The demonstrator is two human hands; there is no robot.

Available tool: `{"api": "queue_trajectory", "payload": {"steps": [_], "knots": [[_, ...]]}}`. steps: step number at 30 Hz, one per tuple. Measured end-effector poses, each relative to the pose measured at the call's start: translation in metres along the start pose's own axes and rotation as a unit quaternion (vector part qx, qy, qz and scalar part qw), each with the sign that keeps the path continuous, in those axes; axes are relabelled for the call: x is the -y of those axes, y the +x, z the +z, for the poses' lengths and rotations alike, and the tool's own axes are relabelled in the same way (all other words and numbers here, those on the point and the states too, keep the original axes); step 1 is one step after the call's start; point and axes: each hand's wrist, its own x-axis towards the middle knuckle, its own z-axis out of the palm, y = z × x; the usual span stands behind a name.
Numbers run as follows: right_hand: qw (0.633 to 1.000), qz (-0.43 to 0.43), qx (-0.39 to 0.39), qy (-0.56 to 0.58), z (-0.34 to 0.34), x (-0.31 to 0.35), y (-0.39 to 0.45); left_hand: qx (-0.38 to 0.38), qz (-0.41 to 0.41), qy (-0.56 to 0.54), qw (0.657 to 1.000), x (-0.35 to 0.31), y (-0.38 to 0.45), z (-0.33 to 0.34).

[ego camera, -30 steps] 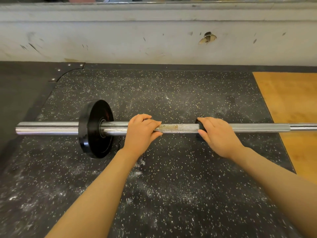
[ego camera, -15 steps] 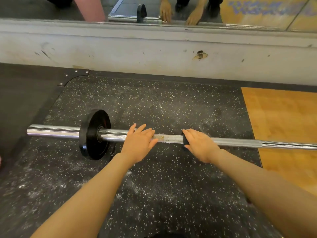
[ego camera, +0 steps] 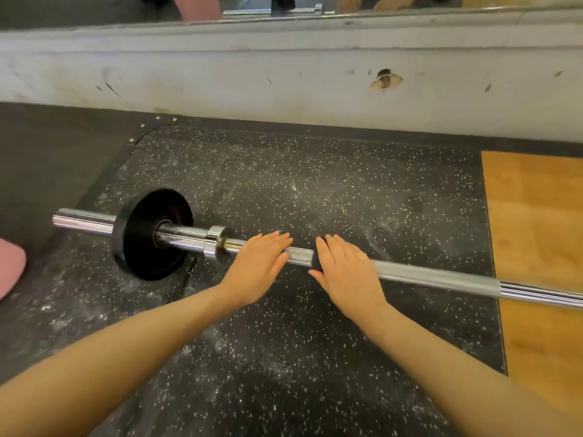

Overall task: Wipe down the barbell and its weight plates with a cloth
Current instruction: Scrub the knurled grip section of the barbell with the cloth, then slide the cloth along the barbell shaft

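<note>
At the far left edge sits one pink shape point(ego camera: 11, 272), cut off by the frame, too little of it showing to tell what it is. One barbell point(ego camera: 435, 275) lies on the black speckled floor mat point(ego camera: 284, 357), running from the left across to the right edge and dipping slightly that way. One black plate point(ego camera: 148, 234) stands on its left sleeve, resting on the mat, with a bare length of chrome sleeve sticking out to its left. Just right of the plate is one chrome collar point(ego camera: 214, 246) on the bar.

Next come the two hands, side by side on the shaft with a short stretch of knurled bar between them. The left hand point(ego camera: 257, 268) lies flat over the bar, fingers straight and together, its grip not closed around anything. The right hand point(ego camera: 344, 268) also rests on the bar with fingers extended, pressing down on one dark cloth point(ego camera: 316, 262), which peeks out at its left side and wraps against the shaft; most of the cloth is hidden under the palm.

To the right, the mat ends at one wooden panel point(ego camera: 536, 231), over which the bar carries on. Behind runs a scuffed white wall point(ego camera: 284, 74) with one chipped hole. No writing can be read on the plate or bar.
</note>
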Motion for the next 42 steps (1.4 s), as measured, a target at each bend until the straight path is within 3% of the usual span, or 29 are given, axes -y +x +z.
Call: {"api": "queue_trajectory", "payload": {"steps": [7, 10, 19, 29, 35, 42], "knots": [[0.999, -0.011, 0.011, -0.042, 0.003, -0.013, -0.008, -0.177, -0.106, -0.04, 0.978, -0.027, 0.005, 0.031], [0.999, -0.015, 0.001, -0.048, 0.0, -0.032, -0.021, -0.221, -0.121, -0.043, 0.967, -0.032, 0.008, 0.039], [0.998, 0.034, -0.005, -0.047, -0.01, -0.09, -0.072, -0.203, -0.124, -0.008, 0.971, -0.033, 0.002, 0.042], [1.0, 0.006, 0.004, 0.005, -0.016, -0.078, -0.072, -0.219, -0.124, -0.016, 0.968, -0.041, -0.013, 0.043], [0.997, -0.019, 0.058, 0.05, -0.023, -0.061, -0.072, -0.213, -0.116, -0.029, 0.97, -0.039, -0.034, 0.049], [0.998, -0.039, 0.002, 0.043, -0.027, -0.044, -0.104, -0.219, -0.106, -0.029, 0.97, -0.043, -0.08, 0.061]]}}
